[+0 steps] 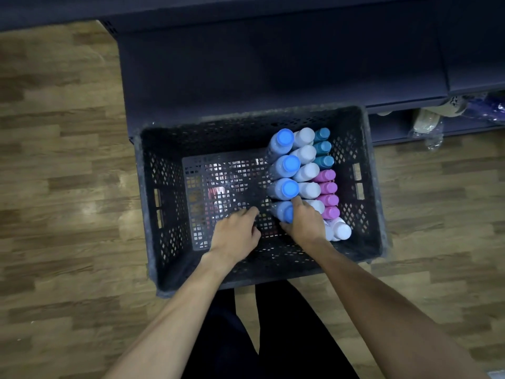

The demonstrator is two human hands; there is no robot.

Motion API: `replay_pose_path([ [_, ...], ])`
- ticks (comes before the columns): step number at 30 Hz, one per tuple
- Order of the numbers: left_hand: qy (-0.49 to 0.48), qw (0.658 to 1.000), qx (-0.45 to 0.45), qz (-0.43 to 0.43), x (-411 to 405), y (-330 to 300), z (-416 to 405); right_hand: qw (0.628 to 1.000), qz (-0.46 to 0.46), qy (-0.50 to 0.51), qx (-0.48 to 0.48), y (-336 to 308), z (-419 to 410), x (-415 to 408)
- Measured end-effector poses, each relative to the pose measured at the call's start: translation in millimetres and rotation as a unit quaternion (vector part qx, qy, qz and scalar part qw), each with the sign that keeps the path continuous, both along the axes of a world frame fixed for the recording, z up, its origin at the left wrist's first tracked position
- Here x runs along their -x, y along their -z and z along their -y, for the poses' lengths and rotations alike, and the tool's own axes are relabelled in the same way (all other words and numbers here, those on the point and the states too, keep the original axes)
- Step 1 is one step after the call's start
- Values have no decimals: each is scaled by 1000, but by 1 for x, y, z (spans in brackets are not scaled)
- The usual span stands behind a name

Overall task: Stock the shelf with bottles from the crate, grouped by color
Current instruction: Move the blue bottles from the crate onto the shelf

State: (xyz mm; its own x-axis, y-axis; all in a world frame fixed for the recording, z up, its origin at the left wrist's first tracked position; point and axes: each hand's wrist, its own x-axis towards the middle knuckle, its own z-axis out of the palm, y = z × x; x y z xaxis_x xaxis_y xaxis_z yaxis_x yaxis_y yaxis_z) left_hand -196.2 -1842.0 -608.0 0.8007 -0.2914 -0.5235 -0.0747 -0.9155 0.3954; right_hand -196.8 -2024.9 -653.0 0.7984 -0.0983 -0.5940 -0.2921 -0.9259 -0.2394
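The dark shelf (pixel 273 64) stood just past both hands, with no bottles seen on it. The big black crate (pixel 153 214) sat on the wood floor (pixel 54 187) in front of it, and both hands were down inside the crate. The bottles stood close together around and beyond the right hand, in rows by cap color: blue-capped bottles (pixel 285 164), white-capped bottles (pixel 308 170), pink-capped bottles (pixel 328 187) and teal-capped bottles (pixel 323 147). The right hand (pixel 303 222) gripped the nearest blue-capped bottle (pixel 284 212) near its top. The left hand (pixel 236 233) hung just left of that bottle with its fingers loose, holding nothing. The bottles looked like smooth, hard plastic, so they could be a bit slippery and maybe heavy if full. A hold around the body under the cap looked safest.
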Motion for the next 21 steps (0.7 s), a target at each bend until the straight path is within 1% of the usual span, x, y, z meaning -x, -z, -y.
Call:
replay_pose_path([
  [7,-12,999,2,35,-16,-39,2,993,63,69,-67,-60,-1,1],
  [9,-13,999,2,53,-22,-54,3,988,93,70,-100,-82,0,-4],
  [12,-8,997,-10,81,-37,-81,1,971,147,75,-170,-121,0,-16],
  [14,-15,994,-9,109,-47,-100,-3,961,177,74,-200,-148,0,-26],
  [21,-21,980,-6,200,-84,-175,-14,932,268,31,-242,-227,-4,-64],
])
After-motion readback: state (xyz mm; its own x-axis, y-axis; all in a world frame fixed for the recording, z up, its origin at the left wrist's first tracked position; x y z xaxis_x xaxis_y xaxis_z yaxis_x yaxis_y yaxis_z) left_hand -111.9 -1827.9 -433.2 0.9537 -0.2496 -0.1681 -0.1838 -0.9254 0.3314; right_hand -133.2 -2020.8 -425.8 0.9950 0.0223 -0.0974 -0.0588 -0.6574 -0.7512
